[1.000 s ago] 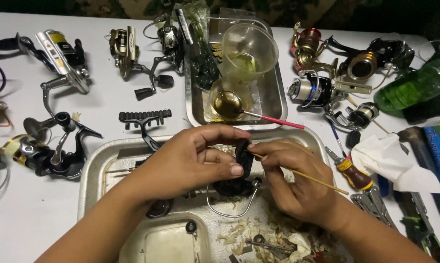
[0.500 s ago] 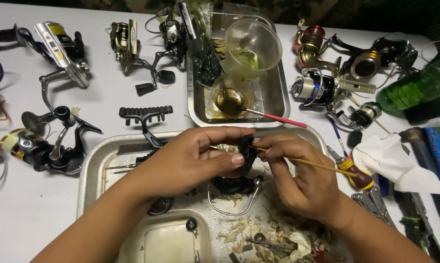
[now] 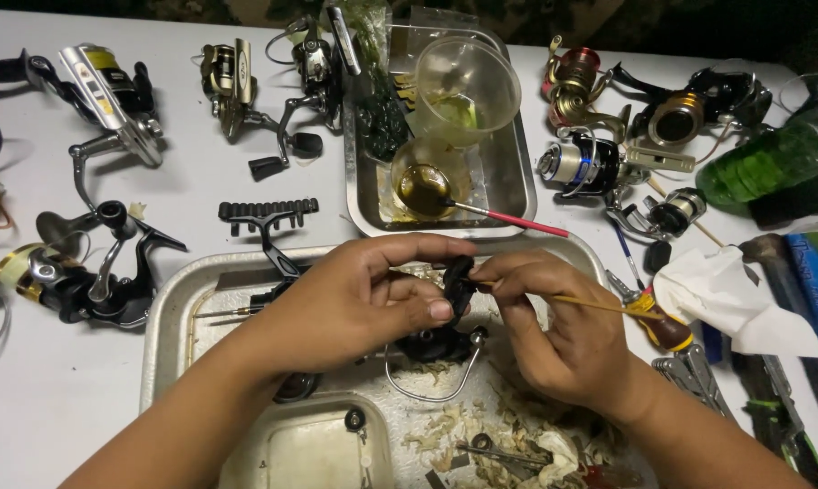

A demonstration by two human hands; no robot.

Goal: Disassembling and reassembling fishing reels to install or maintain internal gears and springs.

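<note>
My left hand (image 3: pixel 373 299) grips a black fishing reel (image 3: pixel 445 317) from the left, thumb pressed on its body, over a metal tray (image 3: pixel 169 308). The reel's wire bail loops below it. My right hand (image 3: pixel 554 326) meets the reel from the right, and its fingers pinch a thin yellow-shafted tool (image 3: pixel 599 303) whose tip touches the reel's top. Most of the reel is hidden by both hands.
A second steel tray (image 3: pixel 508 181) behind holds a clear cup, a glass of dark oil and a red brush (image 3: pixel 508 217). Several fishing reels lie left and right on the white table. White tissue (image 3: pixel 735 299), a screwdriver, a green bottle and pliers sit at right. Debris fills the near tray.
Both hands have stayed on the reel with small finger shifts. The right hand has rotated slightly, so the thin tool points more to the right.
</note>
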